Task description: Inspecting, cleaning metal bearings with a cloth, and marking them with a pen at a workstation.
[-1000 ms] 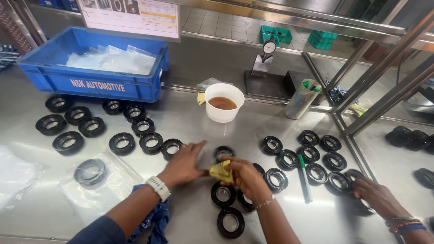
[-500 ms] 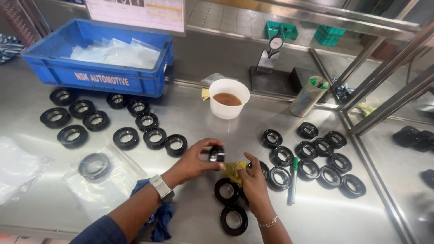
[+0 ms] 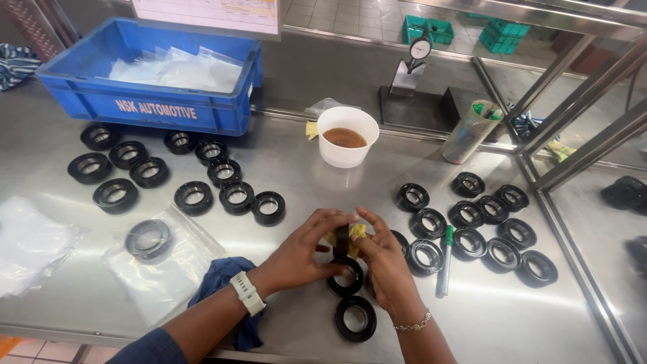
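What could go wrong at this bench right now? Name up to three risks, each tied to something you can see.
1. The white cup of brown liquid stands open just beyond both hands; a forward reach might tip it.
2. The left hand and right hand hold a black ring on edge; it could slip and roll.
3. The green marker lies loose among the rings and could get knocked.

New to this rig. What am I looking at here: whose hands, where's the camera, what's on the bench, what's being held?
One view only, from a camera worn on the person's head, looking down at a steel table. No robot: the left hand and right hand together pinch one black ring upright against a yellow cloth. More black rings lie in groups left and right. Also there: a blue crate of clear bags, a white cup of brown liquid, a green marker, a dial gauge.
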